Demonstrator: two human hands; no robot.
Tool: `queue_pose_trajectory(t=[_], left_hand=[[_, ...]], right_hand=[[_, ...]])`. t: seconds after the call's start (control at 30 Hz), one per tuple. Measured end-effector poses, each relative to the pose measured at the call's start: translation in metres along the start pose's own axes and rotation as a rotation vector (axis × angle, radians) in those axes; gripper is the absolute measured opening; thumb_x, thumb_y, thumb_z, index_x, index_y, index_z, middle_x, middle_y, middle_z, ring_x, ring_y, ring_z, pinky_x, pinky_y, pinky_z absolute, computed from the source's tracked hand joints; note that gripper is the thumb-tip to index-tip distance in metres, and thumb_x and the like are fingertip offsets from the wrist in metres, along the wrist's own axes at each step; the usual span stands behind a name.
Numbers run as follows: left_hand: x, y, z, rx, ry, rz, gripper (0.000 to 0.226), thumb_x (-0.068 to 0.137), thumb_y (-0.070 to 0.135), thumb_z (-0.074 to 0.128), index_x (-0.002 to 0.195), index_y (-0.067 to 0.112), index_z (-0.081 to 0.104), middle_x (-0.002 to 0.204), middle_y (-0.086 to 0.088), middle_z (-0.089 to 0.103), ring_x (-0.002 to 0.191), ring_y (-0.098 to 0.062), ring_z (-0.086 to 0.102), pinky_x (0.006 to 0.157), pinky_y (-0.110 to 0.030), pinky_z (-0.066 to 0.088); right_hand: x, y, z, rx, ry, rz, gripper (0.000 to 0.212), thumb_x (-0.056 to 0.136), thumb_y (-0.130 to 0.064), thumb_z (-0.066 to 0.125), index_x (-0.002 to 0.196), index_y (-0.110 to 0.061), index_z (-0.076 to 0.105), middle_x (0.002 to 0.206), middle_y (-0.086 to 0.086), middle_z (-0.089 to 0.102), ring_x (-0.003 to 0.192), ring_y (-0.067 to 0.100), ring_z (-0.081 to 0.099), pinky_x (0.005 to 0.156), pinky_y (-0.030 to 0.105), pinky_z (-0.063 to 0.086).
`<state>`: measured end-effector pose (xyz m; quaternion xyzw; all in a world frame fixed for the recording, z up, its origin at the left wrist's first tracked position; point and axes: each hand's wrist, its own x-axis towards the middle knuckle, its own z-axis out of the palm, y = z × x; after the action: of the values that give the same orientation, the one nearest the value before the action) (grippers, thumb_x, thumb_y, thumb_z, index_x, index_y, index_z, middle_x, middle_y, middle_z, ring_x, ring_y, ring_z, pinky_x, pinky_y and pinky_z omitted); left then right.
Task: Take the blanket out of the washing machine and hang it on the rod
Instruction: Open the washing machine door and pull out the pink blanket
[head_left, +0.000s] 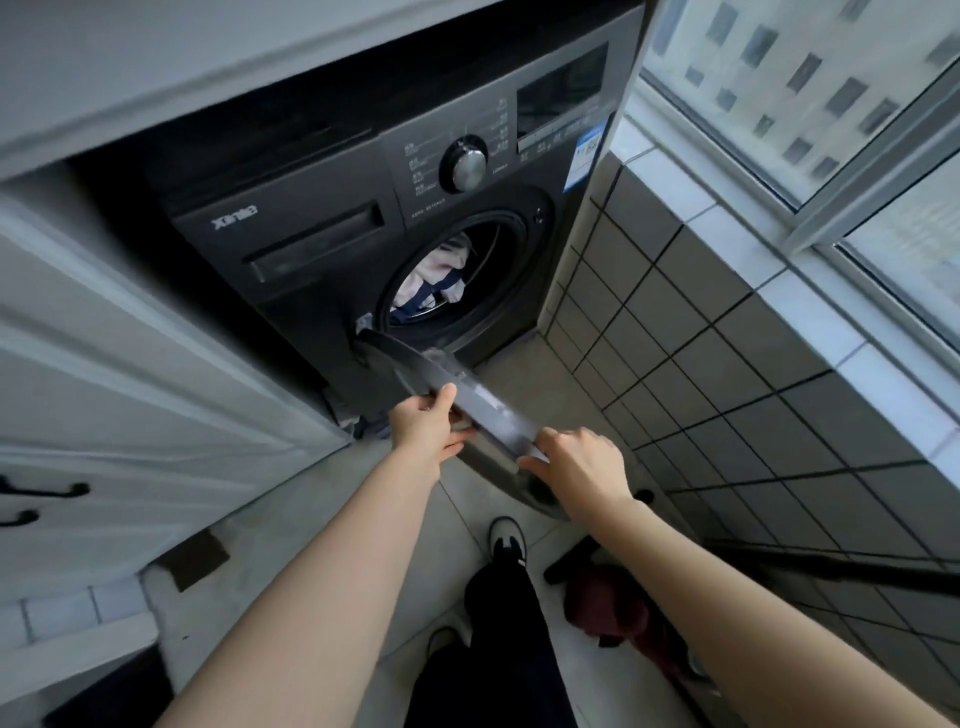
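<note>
both hands (423, 423) grip round door (470, 410) rim

Daylight is admitted through the large glass window (810, 88) at right; the dark grey front-loading washing machine (322, 218) is left dim. Edges are bent and softly blurred.

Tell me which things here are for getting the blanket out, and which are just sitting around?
For the job: washing machine, its open door held by the left hand and right hand, blanket in the drum.

Just lying about: dark red cloth on the floor, cupboard, window.
</note>
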<state>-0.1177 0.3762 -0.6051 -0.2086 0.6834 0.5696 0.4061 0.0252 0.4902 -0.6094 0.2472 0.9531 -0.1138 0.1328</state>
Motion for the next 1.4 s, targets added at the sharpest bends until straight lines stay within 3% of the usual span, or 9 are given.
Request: queue_pose_trajectory(t=[0.13, 0.33, 0.4, 0.5, 0.63, 0.9, 1.07, 1.2, 1.4], left_hand=[[-0.013, -0.018, -0.034, 0.084, 0.103, 0.074, 0.015, 0.09, 0.029, 0.066, 0.086, 0.016, 0.059, 0.09, -0.003, 0.068, 0.068, -0.023, 0.072, 0.059, -0.029, 0.054], [-0.007, -0.038, -0.09, 0.24, 0.203, 0.221, 0.034, 0.065, 0.055, 0.07, 0.074, 0.023, 0.064, 0.086, 0.002, 0.073, 0.076, -0.028, 0.071, 0.079, -0.046, 0.058], [-0.003, -0.044, -0.108, 0.291, 0.239, 0.248, 0.039, 0.058, 0.063, 0.064, 0.071, 0.026, 0.066, 0.081, 0.007, 0.072, 0.075, -0.026, 0.071, 0.077, -0.049, 0.057], [-0.013, -0.047, -0.13, 0.343, 0.289, 0.281, 0.025, 0.068, 0.055, 0.066, 0.067, 0.03, 0.066, 0.074, 0.009, 0.07, 0.076, -0.026, 0.069, 0.075, -0.045, 0.058], [-0.01, -0.065, -0.164, 0.312, 0.262, 0.274, 0.03, 0.054, 0.064, 0.061, 0.067, 0.038, 0.068, 0.072, 0.011, 0.072, 0.077, -0.019, 0.071, 0.079, -0.047, 0.057], [-0.02, -0.077, -0.21, 0.357, 0.297, 0.307, 0.014, 0.067, 0.042, 0.073, 0.07, 0.029, 0.067, 0.078, 0.001, 0.073, 0.079, -0.023, 0.07, 0.079, -0.047, 0.057], [-0.029, -0.073, -0.214, 0.47, 0.368, 0.392, 0.014, 0.083, 0.019, 0.072, 0.096, 0.012, 0.072, 0.089, -0.005, 0.073, 0.087, -0.022, 0.068, 0.086, -0.035, 0.053], [-0.04, -0.067, -0.211, 0.525, 0.393, 0.454, 0.019, 0.087, 0.017, 0.067, 0.105, 0.011, 0.068, 0.097, 0.001, 0.069, 0.085, -0.015, 0.062, 0.082, -0.026, 0.047], [-0.043, -0.047, -0.184, 0.564, 0.412, 0.703, 0.023, 0.088, 0.009, 0.06, 0.11, 0.014, 0.065, 0.106, 0.001, 0.066, 0.093, -0.017, 0.06, 0.084, -0.03, 0.05]], right_hand=[[-0.03, -0.046, 0.013, 0.089, -0.045, 0.035, 0.04, 0.091, -0.051, 0.052, 0.101, -0.013, 0.058, 0.099, 0.01, 0.068, 0.1, 0.031, 0.06, 0.07, 0.033, 0.033], [-0.051, -0.103, 0.032, 0.236, -0.164, 0.066, 0.034, 0.088, -0.048, 0.057, 0.098, -0.015, 0.059, 0.098, 0.009, 0.067, 0.096, 0.033, 0.06, 0.066, 0.032, 0.037], [-0.054, -0.123, 0.038, 0.281, -0.2, 0.084, 0.03, 0.087, -0.043, 0.056, 0.101, -0.017, 0.062, 0.1, 0.009, 0.067, 0.096, 0.034, 0.06, 0.068, 0.033, 0.04], [-0.057, -0.153, 0.046, 0.34, -0.247, 0.086, 0.026, 0.086, -0.039, 0.055, 0.1, -0.017, 0.062, 0.1, 0.011, 0.066, 0.094, 0.035, 0.06, 0.069, 0.034, 0.042], [-0.056, -0.188, 0.053, 0.389, -0.286, 0.043, 0.025, 0.088, -0.04, 0.056, 0.095, -0.016, 0.06, 0.095, 0.01, 0.066, 0.091, 0.035, 0.059, 0.07, 0.036, 0.045], [-0.045, -0.233, 0.068, 0.422, -0.299, -0.028, 0.022, 0.09, -0.035, 0.057, 0.099, -0.015, 0.06, 0.097, 0.013, 0.067, 0.092, 0.036, 0.061, 0.071, 0.038, 0.048], [-0.043, -0.24, 0.069, 0.443, -0.298, -0.042, 0.022, 0.09, -0.034, 0.057, 0.101, -0.016, 0.063, 0.099, 0.011, 0.068, 0.093, 0.034, 0.062, 0.076, 0.041, 0.053], [-0.043, -0.22, 0.065, 0.431, -0.281, -0.023, 0.021, 0.093, -0.031, 0.054, 0.104, -0.015, 0.063, 0.1, 0.01, 0.068, 0.092, 0.032, 0.063, 0.076, 0.04, 0.055], [-0.032, -0.156, 0.048, 0.381, -0.233, 0.066, 0.024, 0.092, -0.031, 0.054, 0.11, -0.016, 0.06, 0.105, 0.011, 0.067, 0.099, 0.033, 0.061, 0.079, 0.039, 0.053]])
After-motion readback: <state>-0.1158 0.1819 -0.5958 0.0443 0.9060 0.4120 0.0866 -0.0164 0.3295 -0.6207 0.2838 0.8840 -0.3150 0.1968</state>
